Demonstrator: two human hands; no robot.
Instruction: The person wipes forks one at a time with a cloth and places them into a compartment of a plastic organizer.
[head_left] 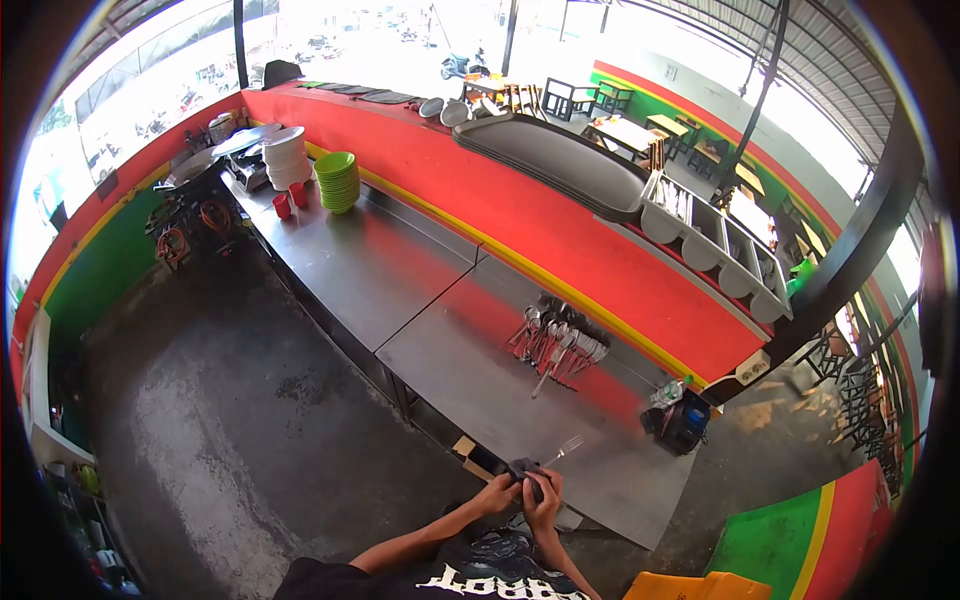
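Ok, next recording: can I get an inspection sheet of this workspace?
Surface: steel table, long, set against a red counter.
Job's things: fork, tines sticking out past a dark cloth; cutlery pile farther along the table.
Clutter: green plates, white plates and red cups at the far end; dark bag at the near corner.
Grips: left hand closed on the dark cloth; right hand closed on the fork's handle.
Cables: nothing seen.
Surroundings: grey trays on the counter; concrete floor; dining tables beyond.
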